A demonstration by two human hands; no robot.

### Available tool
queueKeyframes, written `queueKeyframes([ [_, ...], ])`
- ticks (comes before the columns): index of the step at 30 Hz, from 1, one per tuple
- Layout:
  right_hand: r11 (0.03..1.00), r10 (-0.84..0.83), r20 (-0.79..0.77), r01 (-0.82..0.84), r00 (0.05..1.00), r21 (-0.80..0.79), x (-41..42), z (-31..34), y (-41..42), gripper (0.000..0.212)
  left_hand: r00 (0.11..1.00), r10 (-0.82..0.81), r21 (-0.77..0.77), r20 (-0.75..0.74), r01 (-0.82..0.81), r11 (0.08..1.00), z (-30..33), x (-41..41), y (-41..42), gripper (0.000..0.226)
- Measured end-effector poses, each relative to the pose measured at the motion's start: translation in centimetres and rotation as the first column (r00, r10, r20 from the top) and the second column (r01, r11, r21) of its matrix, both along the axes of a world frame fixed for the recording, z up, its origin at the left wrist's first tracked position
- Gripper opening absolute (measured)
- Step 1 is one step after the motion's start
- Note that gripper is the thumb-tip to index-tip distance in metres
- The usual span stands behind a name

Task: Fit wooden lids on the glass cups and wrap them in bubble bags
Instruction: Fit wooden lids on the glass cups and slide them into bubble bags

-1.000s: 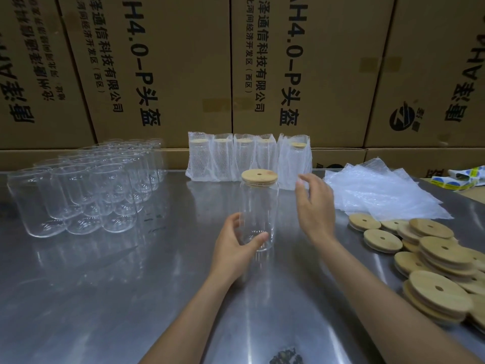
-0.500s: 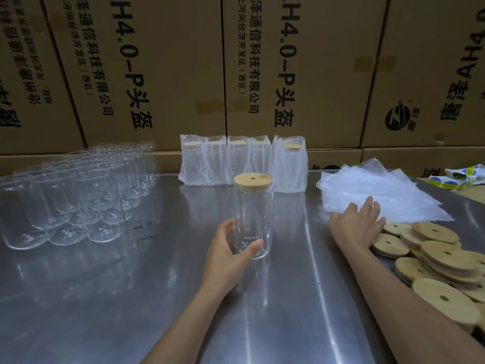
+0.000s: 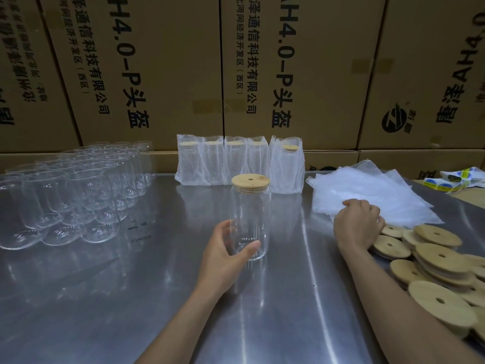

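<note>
Here, a lidded glass cup [image 3: 250,219] was held upright mid-surface.
Its lower part was grasped by the left hand [image 3: 227,248]; a wooden lid [image 3: 250,182] was seated on top. The right hand [image 3: 358,227] was curled on the near edge of the bubble bags [image 3: 372,195], whether pinching one could not be told, just beside the loose lids [image 3: 441,261].

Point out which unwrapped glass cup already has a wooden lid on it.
The glass cup standing alone mid-table, gripped near its base by the left hand. It carries a wooden lid; the bare cups clustered at the left are all open-topped.
</note>
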State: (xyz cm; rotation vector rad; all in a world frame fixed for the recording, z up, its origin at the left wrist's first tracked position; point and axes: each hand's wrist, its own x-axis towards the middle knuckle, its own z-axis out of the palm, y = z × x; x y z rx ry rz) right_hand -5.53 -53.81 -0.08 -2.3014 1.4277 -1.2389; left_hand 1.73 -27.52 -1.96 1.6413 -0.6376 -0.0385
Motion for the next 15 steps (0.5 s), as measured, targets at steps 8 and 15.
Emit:
queueKeyframes([
  [8,0.997,0.037,-0.123,-0.027,0.992,0.078,-0.28,-0.37,-0.08,0.031,1.0,-0.005,-0.009,-0.004,0.005,1.0,-0.06,-0.02,0.14,0.048],
  [15,0.992,-0.046,-0.227,0.072,0.973,0.106,0.11,-0.15,0.18,0.041,1.0,-0.009,-0.004,-0.001,0.009,1.0,-0.17,0.15,0.12,0.053],
])
